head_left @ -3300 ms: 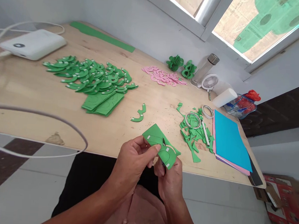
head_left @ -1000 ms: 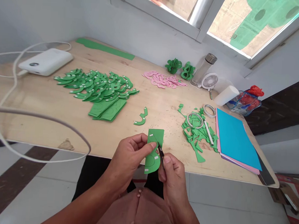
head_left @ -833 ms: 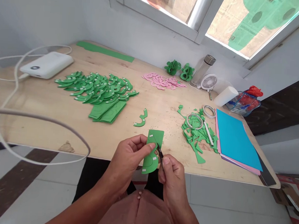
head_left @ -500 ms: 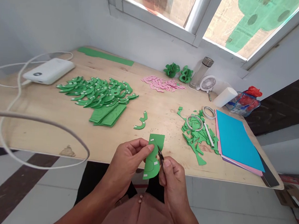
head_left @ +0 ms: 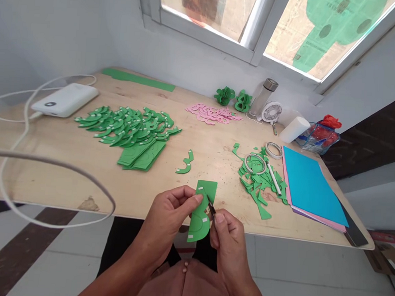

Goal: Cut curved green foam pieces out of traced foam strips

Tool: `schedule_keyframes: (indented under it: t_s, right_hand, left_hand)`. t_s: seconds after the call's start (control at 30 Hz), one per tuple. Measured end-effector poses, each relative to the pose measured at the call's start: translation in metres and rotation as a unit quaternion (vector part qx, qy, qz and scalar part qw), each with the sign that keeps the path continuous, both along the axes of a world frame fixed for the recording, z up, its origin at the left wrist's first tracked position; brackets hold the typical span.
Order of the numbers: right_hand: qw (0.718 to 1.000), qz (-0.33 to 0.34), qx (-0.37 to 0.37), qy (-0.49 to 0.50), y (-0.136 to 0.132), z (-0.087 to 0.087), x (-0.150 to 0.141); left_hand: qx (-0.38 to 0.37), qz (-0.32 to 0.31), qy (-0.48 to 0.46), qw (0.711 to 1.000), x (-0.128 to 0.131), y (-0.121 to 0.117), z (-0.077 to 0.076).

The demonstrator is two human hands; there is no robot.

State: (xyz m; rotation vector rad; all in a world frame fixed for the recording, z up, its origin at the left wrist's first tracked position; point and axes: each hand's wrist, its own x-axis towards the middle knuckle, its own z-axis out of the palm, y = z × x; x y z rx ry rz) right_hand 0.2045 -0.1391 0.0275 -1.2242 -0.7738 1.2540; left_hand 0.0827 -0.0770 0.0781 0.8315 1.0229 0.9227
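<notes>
My left hand (head_left: 173, 209) pinches a green paper piece (head_left: 197, 226) by its left side, above the table's front edge. Drawn curves and small white tape bits mark the paper, and its lower right side is cut round. In my right hand (head_left: 227, 232) is a pair of small dark scissors (head_left: 211, 207), their blades at the paper's right edge; the handles are mostly hidden by my fingers. One curved green cutout (head_left: 185, 162) lies on the table beyond my hands. To the left sit a stack of green paper pieces (head_left: 141, 154) and a heap of green cutouts (head_left: 128, 125).
Green scraps (head_left: 259, 181) lie at the right with a tape roll (head_left: 255, 163) and a white pen (head_left: 274, 178) on them. Blue sheets (head_left: 312, 186) sit farther right. Pink cutouts (head_left: 213, 114) lie behind. A white cable (head_left: 111, 192) loops from the power bank (head_left: 66, 100) at left.
The scissor blades have moved slightly up along the paper's right edge. Both hands keep their hold; the whole view has shifted a little.
</notes>
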Motion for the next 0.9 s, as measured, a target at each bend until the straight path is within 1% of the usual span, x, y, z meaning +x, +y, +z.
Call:
schedule_keyframes:
  t_s: [0.23,0.4,0.7,0.9]
  right_hand:
    - [1.000,-0.003,-0.009,-0.029,-0.0014,-0.0020,0.0008]
    - [1.000,0.001,-0.011,-0.021,-0.0028,-0.0003,0.0005]
    - [1.000,-0.001,0.002,-0.010,0.0018,0.0061,-0.0019]
    - [1.000,-0.009,0.007,-0.011,0.0029,0.0051,-0.0023]
  left_hand:
    - [0.002,0.017,-0.013,1.000,-0.0008,-0.0008,0.0009]
    - [-0.001,0.020,-0.013,1.000,0.0005,-0.0003,0.0003]
    - [-0.014,-0.004,-0.033,0.999,0.0037,-0.0028,0.0037]
    - [-0.012,0.009,-0.034,0.999,0.0056,-0.0048,0.0036]
